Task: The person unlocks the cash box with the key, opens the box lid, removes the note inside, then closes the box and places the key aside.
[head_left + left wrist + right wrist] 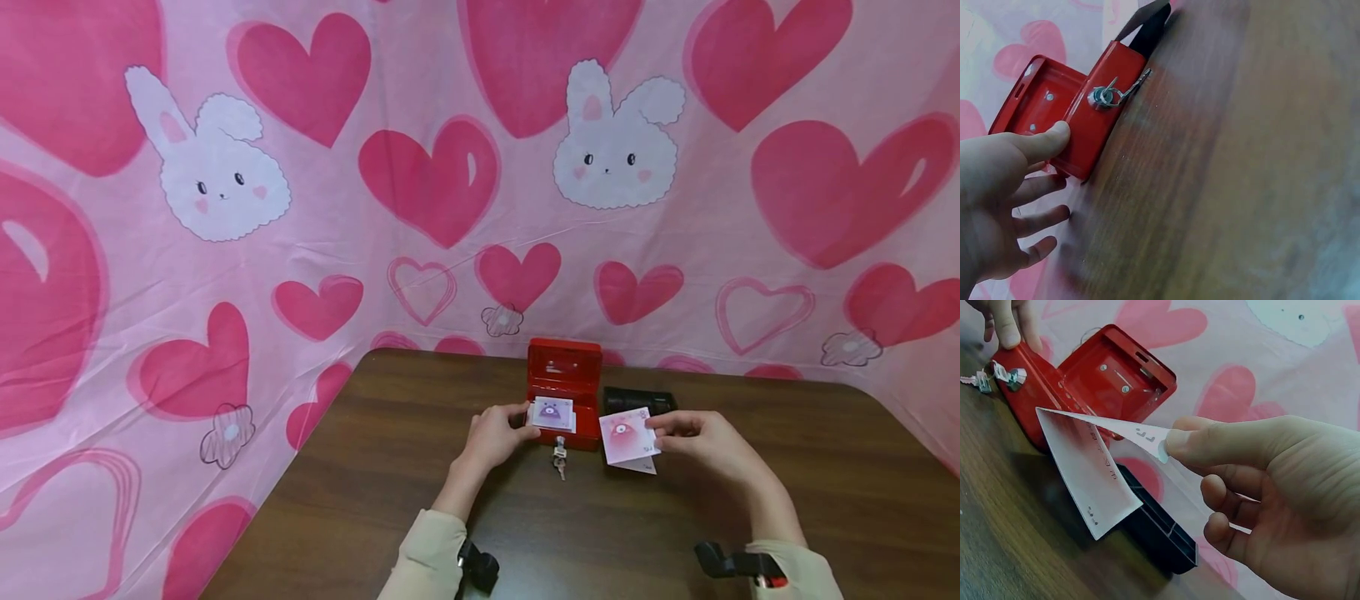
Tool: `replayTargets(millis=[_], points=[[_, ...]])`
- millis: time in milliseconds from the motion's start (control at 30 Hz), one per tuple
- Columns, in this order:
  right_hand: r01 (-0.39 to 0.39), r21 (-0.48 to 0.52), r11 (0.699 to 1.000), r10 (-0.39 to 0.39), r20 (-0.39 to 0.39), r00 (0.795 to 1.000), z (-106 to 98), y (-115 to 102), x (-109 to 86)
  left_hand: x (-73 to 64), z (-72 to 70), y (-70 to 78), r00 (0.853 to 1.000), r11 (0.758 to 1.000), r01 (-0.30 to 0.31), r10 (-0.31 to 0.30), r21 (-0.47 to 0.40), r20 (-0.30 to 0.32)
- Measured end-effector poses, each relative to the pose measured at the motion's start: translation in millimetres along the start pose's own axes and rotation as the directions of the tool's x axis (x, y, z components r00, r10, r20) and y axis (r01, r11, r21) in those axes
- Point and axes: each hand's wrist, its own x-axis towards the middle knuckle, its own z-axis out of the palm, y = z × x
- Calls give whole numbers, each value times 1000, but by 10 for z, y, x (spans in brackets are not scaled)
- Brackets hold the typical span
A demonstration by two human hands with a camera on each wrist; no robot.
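Observation:
An open red cash box [577, 437] stands on the table, its lid [564, 367] raised at the back. Printed paper notes [552, 412] lie inside it. My left hand [495, 435] grips the box's left side, thumb on the front corner, as the left wrist view shows. A key ring with keys [1124, 94] hangs from the lock at the front. Right of the box, my right hand [1260, 469] pinches a folded pink note [627, 435] between thumb and index finger. One half of the note hangs down, above the front of a black coin tray [1160, 528].
The brown wooden table [360, 500] spreads out in front of the box and to both sides. Behind it hangs a pink cloth [322, 217] with hearts and rabbits. The black tray sits close against the box's right side.

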Motion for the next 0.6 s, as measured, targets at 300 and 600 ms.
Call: replayTargets(millis=[300,600], points=[[10,-15,1000,-10,28,1000,1,97,-4,12,7,-16,1000,1000,9,-9,8,1],[-40,-55,998,44,87,995,37,138,5,2,-6,1,1000,1000,-5,5,10,2]])
